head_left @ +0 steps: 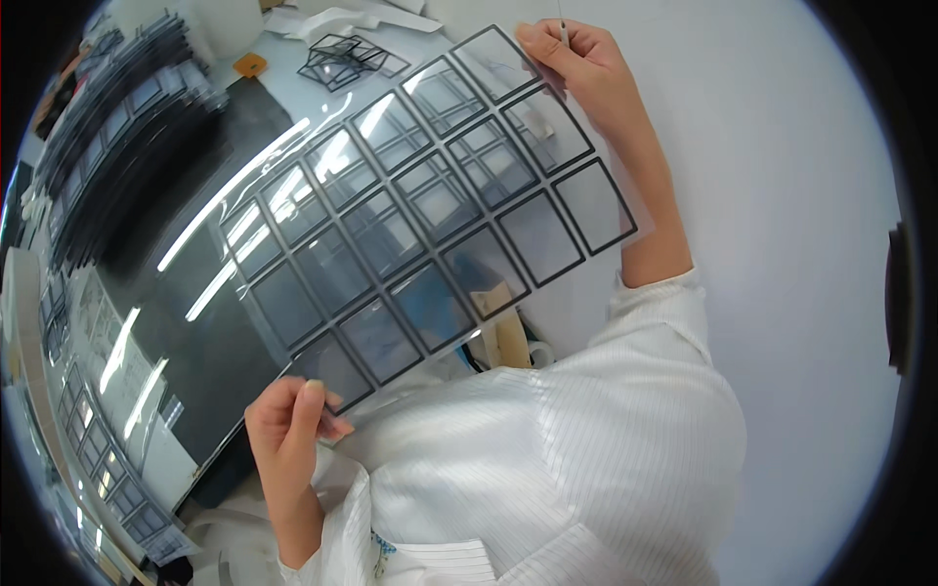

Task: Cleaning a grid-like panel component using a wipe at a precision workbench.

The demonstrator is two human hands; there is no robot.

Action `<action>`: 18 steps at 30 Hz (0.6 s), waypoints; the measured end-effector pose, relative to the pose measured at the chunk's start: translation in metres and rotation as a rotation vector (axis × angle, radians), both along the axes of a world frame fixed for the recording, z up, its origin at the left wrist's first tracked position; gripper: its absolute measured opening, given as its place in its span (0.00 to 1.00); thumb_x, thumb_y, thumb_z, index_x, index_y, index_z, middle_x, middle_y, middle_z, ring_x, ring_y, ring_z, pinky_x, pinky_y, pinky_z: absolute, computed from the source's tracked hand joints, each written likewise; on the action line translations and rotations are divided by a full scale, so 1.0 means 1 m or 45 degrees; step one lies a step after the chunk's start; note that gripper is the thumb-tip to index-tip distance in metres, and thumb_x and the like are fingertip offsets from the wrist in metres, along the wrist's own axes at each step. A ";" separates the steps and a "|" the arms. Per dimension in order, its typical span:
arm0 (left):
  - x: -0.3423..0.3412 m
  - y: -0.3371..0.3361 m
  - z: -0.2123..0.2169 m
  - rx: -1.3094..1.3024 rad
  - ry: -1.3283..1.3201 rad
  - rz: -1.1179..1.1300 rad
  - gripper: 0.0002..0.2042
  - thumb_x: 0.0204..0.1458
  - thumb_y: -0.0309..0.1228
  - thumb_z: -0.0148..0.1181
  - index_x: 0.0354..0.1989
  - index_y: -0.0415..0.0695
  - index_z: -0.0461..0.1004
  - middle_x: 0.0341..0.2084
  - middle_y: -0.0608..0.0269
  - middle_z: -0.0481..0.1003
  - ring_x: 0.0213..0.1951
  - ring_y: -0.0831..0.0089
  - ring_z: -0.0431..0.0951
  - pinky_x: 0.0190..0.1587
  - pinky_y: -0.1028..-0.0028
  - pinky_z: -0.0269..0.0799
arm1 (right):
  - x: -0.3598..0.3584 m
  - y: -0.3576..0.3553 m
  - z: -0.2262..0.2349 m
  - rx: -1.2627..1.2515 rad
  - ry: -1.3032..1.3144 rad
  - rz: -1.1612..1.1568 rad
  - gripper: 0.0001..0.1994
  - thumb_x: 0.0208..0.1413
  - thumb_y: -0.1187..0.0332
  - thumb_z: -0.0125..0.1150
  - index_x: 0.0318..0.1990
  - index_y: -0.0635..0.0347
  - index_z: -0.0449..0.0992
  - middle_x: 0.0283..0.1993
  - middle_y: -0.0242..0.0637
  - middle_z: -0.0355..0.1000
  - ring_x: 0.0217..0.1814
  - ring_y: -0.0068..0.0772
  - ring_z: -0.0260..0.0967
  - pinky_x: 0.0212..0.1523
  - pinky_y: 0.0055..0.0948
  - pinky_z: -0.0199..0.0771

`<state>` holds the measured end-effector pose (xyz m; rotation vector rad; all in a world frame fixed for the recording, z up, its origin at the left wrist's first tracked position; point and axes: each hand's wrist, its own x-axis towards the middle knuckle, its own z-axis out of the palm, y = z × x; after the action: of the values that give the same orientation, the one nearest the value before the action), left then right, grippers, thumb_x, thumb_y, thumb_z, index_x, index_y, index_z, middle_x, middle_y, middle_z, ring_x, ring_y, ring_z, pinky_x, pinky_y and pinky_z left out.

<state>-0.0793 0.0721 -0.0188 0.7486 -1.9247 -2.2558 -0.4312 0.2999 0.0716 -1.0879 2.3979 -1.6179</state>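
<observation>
A clear plastic sheet (420, 210) printed with a grid of black square frames is held up flat above the white table. My left hand (293, 420) pinches its near lower corner between thumb and fingers. My right hand (576, 59) grips the far upper corner and also holds a thin metal tool that sticks up from the fingers. The sheet tilts from lower left to upper right and reflects ceiling lights. Both arms wear white striped sleeves.
A dark glossy panel (186, 293) lies under the sheet at left. Stacks of similar gridded sheets (117, 127) sit at the far left. Loose black frames (342, 59) lie at the top. More sheets (107, 459) are at lower left. The white table (782, 195) extends right.
</observation>
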 end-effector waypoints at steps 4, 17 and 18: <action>-0.021 0.004 0.005 -0.045 -0.051 -0.104 0.13 0.64 0.32 0.59 0.30 0.36 0.78 0.17 0.65 0.77 0.20 0.82 0.76 0.22 0.83 0.65 | -0.024 0.003 -0.016 0.215 -0.020 -0.061 0.18 0.66 0.53 0.61 0.27 0.55 0.75 0.21 0.20 0.65 0.21 0.10 0.55 0.22 0.16 0.54; -0.080 0.018 -0.007 -0.906 -0.003 -0.177 0.22 0.63 0.44 0.58 0.21 0.42 0.79 0.10 0.65 0.74 0.14 0.71 0.76 0.23 0.72 0.68 | -0.104 0.012 -0.063 0.389 0.271 -0.217 0.23 0.64 0.47 0.61 0.30 0.61 0.76 0.22 0.24 0.65 0.25 0.16 0.64 0.28 0.21 0.65; -0.082 0.018 -0.006 -0.905 -0.002 -0.182 0.22 0.63 0.44 0.58 0.21 0.42 0.79 0.10 0.65 0.74 0.14 0.71 0.76 0.23 0.72 0.68 | -0.105 0.010 -0.064 0.391 0.269 -0.222 0.23 0.64 0.47 0.61 0.30 0.61 0.76 0.22 0.24 0.65 0.25 0.16 0.64 0.28 0.21 0.65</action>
<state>-0.1612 0.0903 -0.0250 0.5129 -2.5884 -1.4227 -0.5360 0.3098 0.0081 -1.0640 2.8270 -1.1648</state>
